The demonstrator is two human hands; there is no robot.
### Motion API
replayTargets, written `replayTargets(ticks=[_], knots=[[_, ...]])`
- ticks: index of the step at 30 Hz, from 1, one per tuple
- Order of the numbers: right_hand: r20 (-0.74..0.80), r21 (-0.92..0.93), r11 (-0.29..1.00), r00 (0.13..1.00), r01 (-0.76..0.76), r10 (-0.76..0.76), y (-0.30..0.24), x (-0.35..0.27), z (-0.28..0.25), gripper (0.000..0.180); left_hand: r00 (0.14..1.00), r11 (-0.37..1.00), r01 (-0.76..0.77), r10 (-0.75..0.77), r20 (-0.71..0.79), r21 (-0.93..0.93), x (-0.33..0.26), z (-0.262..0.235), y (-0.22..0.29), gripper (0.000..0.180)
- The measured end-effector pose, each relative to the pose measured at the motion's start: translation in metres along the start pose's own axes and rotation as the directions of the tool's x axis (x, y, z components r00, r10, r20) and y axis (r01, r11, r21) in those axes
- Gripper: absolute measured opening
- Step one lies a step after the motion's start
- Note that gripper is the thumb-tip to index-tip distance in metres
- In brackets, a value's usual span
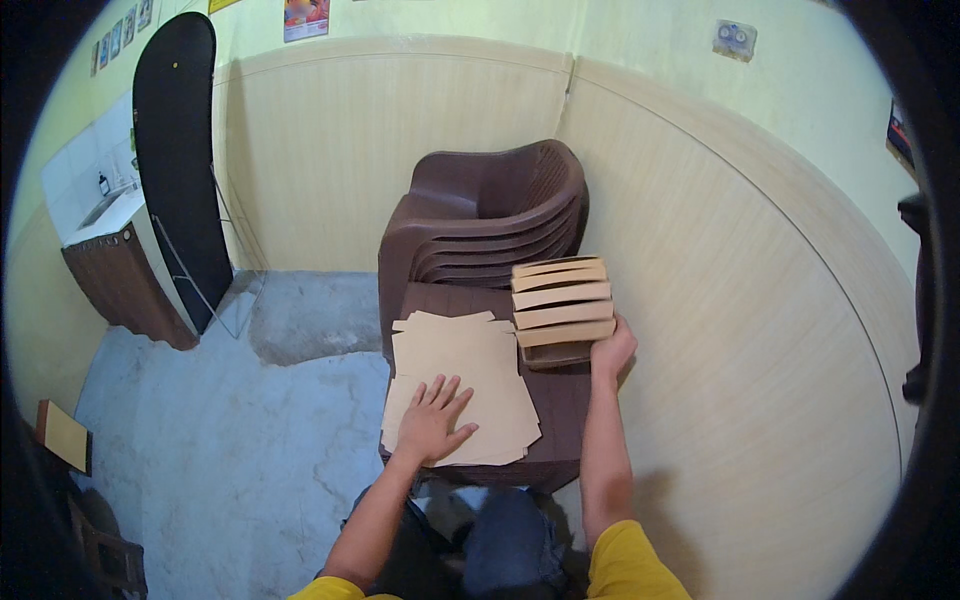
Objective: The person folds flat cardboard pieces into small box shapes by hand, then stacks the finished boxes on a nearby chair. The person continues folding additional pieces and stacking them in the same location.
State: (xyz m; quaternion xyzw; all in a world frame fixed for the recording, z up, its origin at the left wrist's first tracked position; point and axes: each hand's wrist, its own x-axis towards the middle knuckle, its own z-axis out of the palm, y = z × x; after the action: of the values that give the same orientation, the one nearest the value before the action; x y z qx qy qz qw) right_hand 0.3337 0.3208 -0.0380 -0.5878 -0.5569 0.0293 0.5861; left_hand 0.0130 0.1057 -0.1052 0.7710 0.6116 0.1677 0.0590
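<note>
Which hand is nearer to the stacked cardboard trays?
Right. The right hand is against the near right corner of the stacked cardboard trays; the left hand lies spread on the flat cardboard sheets, to their left.

From where I stand, the room is moderately bright and evenly lit, the pale upper wall [660, 45] brightest. A soft shadow lies on the wood panelling [760, 300] beside the right forearm [607, 450]. Slight blur noted on the cardboard stack [562, 298]. Panelling edges bow; corners fall to black.
</note>
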Motion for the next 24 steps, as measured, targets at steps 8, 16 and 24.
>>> replayTargets(ticks=[8, 16, 24], knots=[[-0.032, -0.314, 0.925, 0.976, -0.213, 0.214, 0.018, -0.012, -0.010, 0.027, 0.998, 0.999, -0.005, 0.002, -0.058, -0.042, -0.001, -0.004, 0.004, 0.075], [0.541, -0.323, 0.685, 0.721, 0.653, -0.433, -0.008, -0.083, -0.013, 0.050, 0.999, 1.000, 0.003, -0.003, -0.052, 0.008, -0.001, -0.001, 0.004, 0.074], [0.521, -0.461, 0.737, 0.823, 0.494, -0.226, 0.009, -0.066, 0.038, 0.051, 0.999, 1.000, 0.019, -0.019, -0.038, -0.007, -0.001, -0.001, 0.004, 0.075]])
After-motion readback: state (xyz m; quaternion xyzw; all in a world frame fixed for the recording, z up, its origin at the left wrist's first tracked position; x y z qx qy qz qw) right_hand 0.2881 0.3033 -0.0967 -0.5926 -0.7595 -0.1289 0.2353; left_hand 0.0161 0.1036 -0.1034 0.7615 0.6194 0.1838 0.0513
